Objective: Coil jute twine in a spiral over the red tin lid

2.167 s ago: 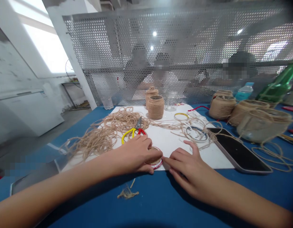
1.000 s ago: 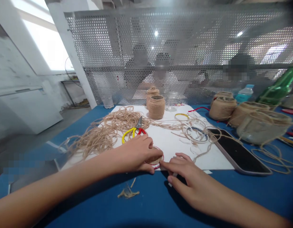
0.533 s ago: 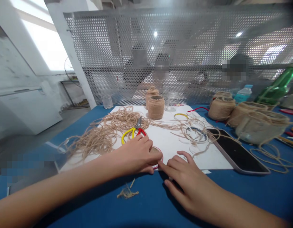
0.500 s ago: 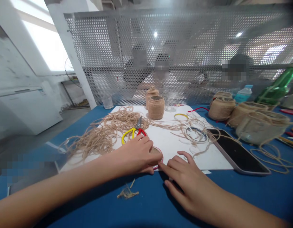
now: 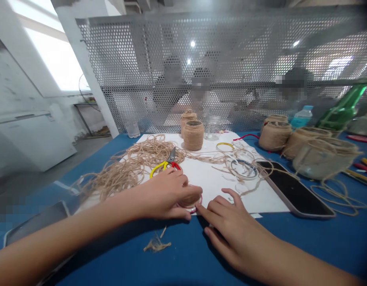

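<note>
- A loose tangle of jute twine (image 5: 130, 167) is spread over the white sheet (image 5: 213, 180) at about 10 o'clock.
- Scissors (image 5: 165, 163) with yellow and red handles are laid at the tangle's right edge.
- Two twine-wrapped jars (image 5: 193, 135) are stood at 12 o'clock, with a clear glass jar (image 5: 213, 127) just beside them.
- A yellow ring (image 5: 225, 146) and a darker ring (image 5: 244, 169) are seen at 1 o'clock (strands cross the latter).
- A dark phone (image 5: 293, 192) is laid at 3 o'clock, screen up.
- More wrapped pots (image 5: 274, 135) and a green bottle (image 5: 341, 113) are grouped at 2 o'clock.
- A frayed twine scrap (image 5: 155, 245) is left on the blue table (image 5: 186, 262) at 6 o'clock.
</note>
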{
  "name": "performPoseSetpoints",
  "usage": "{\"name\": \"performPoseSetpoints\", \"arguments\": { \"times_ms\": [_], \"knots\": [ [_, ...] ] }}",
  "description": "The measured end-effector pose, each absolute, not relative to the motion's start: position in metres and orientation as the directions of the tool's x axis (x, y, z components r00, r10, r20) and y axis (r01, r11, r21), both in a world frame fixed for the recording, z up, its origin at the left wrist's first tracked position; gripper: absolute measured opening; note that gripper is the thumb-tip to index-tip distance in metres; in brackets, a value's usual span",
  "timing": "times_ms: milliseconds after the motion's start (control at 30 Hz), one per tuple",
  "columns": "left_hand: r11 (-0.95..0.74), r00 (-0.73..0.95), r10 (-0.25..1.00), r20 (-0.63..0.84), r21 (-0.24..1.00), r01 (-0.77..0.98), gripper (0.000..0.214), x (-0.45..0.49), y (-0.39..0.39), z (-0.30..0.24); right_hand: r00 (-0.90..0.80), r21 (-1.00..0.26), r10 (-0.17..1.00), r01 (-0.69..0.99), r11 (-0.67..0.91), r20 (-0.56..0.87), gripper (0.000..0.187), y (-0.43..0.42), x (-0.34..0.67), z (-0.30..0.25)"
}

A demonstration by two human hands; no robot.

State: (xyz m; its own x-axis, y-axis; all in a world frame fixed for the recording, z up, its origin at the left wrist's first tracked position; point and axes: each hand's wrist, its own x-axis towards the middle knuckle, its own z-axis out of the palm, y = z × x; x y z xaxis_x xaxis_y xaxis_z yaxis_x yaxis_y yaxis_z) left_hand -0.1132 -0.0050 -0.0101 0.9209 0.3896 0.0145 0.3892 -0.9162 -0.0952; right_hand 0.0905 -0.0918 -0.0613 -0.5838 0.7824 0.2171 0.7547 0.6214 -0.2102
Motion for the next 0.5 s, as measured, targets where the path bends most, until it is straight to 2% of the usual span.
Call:
{"name": "performPoseSetpoints", "arguments": {
  "times_ms": [67, 133, 233, 367, 500],
  "knots": [
    [-0.902, 0.902, 0.431, 0.015, -0.015, 0.432, 0.042, -0.115, -0.001, -0.007, -0.584, -0.210, 0.782, 0.755, 0.622, 0.218, 0.025, -0.091, 0.091, -0.061],
    [-0.890, 0.890, 0.456, 0.018, 0.003, 0.456, 0.030, -0.115, 0.003, -0.007, -0.584, -0.211, 0.783, 0.755, 0.620, 0.213, 0.022, -0.090, 0.092, -0.060],
    [-0.904, 0.904, 0.426, 0.036, -0.033, 0.427, 0.024, -0.114, 0.009, -0.013, -0.583, -0.215, 0.785, 0.756, 0.618, 0.210, 0.020, -0.090, 0.093, -0.060],
    [-0.925, 0.929, 0.368, 0.035, -0.089, 0.370, 0.025, -0.112, 0.011, -0.022, -0.583, -0.213, 0.784, 0.755, 0.620, 0.213, 0.020, -0.091, 0.092, -0.060],
    [-0.931, 0.936, 0.352, 0.028, -0.096, 0.353, 0.027, -0.112, 0.008, -0.025, -0.582, -0.208, 0.782, 0.756, 0.621, 0.221, 0.021, -0.090, 0.092, -0.059]
  ]
}}
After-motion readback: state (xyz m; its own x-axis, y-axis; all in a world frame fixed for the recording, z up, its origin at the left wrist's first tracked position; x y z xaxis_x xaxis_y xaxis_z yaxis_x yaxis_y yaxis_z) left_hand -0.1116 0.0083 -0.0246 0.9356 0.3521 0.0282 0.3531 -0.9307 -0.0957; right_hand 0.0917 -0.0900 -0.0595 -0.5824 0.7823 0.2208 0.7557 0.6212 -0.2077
